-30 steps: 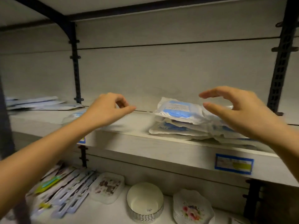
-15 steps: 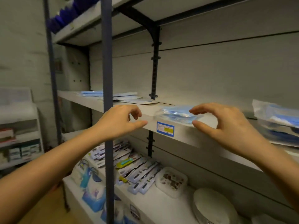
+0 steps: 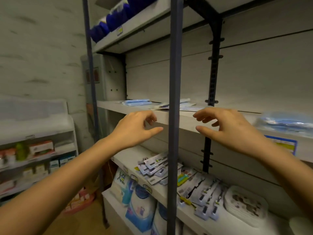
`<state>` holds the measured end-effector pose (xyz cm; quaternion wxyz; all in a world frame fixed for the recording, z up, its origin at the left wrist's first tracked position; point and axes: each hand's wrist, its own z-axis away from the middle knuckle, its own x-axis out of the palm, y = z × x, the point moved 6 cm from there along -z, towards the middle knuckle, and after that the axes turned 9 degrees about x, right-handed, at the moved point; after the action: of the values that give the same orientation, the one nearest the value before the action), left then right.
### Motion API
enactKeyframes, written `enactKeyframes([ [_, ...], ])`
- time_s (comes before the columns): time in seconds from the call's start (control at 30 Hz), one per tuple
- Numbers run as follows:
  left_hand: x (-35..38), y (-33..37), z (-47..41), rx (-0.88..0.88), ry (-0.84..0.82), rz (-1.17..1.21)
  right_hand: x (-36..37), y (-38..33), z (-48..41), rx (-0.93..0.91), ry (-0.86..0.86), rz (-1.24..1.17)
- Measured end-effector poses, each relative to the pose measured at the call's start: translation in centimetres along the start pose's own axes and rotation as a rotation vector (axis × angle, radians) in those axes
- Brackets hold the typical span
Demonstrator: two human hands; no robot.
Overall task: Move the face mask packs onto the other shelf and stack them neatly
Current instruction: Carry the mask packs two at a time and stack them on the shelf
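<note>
Both my hands hover empty in front of the middle shelf (image 3: pixel 186 122). My left hand (image 3: pixel 135 129) is left of the dark upright post (image 3: pixel 175 116), fingers curled and apart. My right hand (image 3: pixel 227 128) is right of the post, also spread. A blue face mask pack (image 3: pixel 137 102) lies at the far left of the shelf. Flat clear packs (image 3: pixel 184 106) lie behind the post, just beyond my fingertips. A blurred blue mask pack (image 3: pixel 286 122) sits on the shelf at the right edge of view.
Blue items (image 3: pixel 118 16) sit on the top shelf. The lower shelf (image 3: pixel 169 192) holds several carded packets (image 3: pixel 201 189) and a plastic tray (image 3: pixel 245 206). A separate white rack (image 3: pixel 37 150) with boxes stands at the left. A price label (image 3: pixel 284 145) is on the shelf edge.
The view has swung left along the shelf. The mask stack on the right has left the frame, and both empty hands now flank the post near the left packs.
</note>
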<state>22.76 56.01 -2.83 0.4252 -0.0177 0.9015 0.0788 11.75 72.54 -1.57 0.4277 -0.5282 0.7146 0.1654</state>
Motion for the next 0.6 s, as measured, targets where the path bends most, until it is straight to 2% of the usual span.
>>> enactKeyframes([
  [0.33,-1.3,-11.8,-0.7,-0.044,-0.004,-0.045,8.2,-6.5,-8.5,-0.036,-0.025,-0.006],
  [0.6,0.8,-20.9,-4.4,-0.003,0.004,-0.042,14.7,-7.5,-15.4,0.009,0.015,0.061],
])
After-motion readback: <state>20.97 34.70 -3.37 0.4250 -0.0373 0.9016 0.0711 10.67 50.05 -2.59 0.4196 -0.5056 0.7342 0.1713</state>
